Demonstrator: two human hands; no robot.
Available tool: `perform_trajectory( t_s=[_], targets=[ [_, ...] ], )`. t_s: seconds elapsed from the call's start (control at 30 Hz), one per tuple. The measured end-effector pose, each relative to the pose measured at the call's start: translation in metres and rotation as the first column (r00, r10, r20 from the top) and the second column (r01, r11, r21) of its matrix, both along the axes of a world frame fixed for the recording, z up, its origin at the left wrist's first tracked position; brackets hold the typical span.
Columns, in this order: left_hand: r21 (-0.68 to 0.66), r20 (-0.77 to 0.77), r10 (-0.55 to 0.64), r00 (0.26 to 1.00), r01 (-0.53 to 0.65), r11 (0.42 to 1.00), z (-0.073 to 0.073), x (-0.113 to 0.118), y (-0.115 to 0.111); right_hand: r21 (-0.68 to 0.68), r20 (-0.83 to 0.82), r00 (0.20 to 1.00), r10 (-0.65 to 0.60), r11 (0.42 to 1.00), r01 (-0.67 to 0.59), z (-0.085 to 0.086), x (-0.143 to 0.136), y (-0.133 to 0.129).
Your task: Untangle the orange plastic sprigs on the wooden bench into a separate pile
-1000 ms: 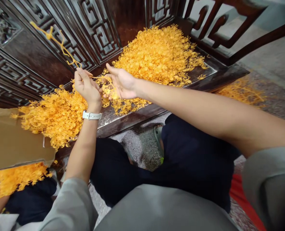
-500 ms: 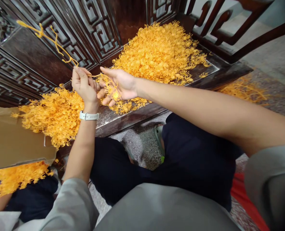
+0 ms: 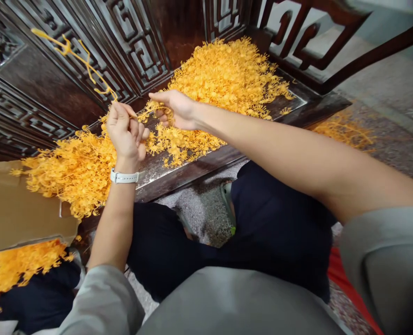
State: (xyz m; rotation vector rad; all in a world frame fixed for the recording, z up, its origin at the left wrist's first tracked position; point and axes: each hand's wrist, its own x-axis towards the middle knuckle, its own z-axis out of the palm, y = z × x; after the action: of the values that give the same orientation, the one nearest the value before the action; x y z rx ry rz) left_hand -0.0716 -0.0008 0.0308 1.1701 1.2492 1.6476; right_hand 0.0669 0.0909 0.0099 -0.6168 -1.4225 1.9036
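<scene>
My left hand (image 3: 125, 130), with a pale watch band at the wrist, pinches a thin yellow branched plastic stem (image 3: 89, 66) between thumb and fingertips. The stem's bare branches stick out up and to the left. My right hand (image 3: 180, 109) is just to the right, its thumb stretched out and its fingers curled around a small yellow plastic piece (image 3: 166, 110). Part of that piece is hidden by the fingers. Both hands are above the dark wooden bench (image 3: 192, 168), between two heaps of such spidery yellow pieces.
A large yellow heap (image 3: 227, 74) covers the bench's right side, a smaller heap (image 3: 77, 174) its left. Carved panels (image 3: 132, 42) rise behind. Cardboard (image 3: 24, 209) stands at left, near another person's dark-clothed leg (image 3: 40, 293). More yellow stems (image 3: 344, 130) lie on the floor at right.
My right hand has turned from palm-up with spread fingers to a curled grasp, and more pieces show on the bench beneath it. My left hand still pinches the stem.
</scene>
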Motion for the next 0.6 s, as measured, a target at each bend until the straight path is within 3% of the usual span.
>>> perform_trajectory(
  t_s=[0.13,0.3,0.43,0.53,0.6],
  targets=[
    [-0.121,0.049,-0.117,0.992,0.122,0.985,0.001,0.002,-0.002,0.182,0.039,0.996,-0.082,0.980,0.073,0.000,0.013,0.022],
    [-0.332,0.170,-0.286,0.943,0.328,0.884,0.006,0.008,-0.011,0.232,0.192,0.940,-0.283,0.943,0.237,0.006,0.027,0.034],
    [-0.353,0.130,-0.295,0.947,0.322,0.879,0.001,0.017,-0.018,0.375,0.363,0.869,-0.337,0.906,0.195,0.005,0.039,0.039],
    [-0.313,0.054,-0.308,0.950,0.309,0.898,-0.007,0.025,-0.018,0.515,0.365,0.848,-0.384,0.842,0.159,0.008,0.044,0.045],
    [-0.288,0.036,-0.313,0.949,0.310,0.906,-0.008,0.030,-0.016,0.418,0.360,0.869,-0.339,0.891,0.175,0.012,0.043,0.052]
  ],
)
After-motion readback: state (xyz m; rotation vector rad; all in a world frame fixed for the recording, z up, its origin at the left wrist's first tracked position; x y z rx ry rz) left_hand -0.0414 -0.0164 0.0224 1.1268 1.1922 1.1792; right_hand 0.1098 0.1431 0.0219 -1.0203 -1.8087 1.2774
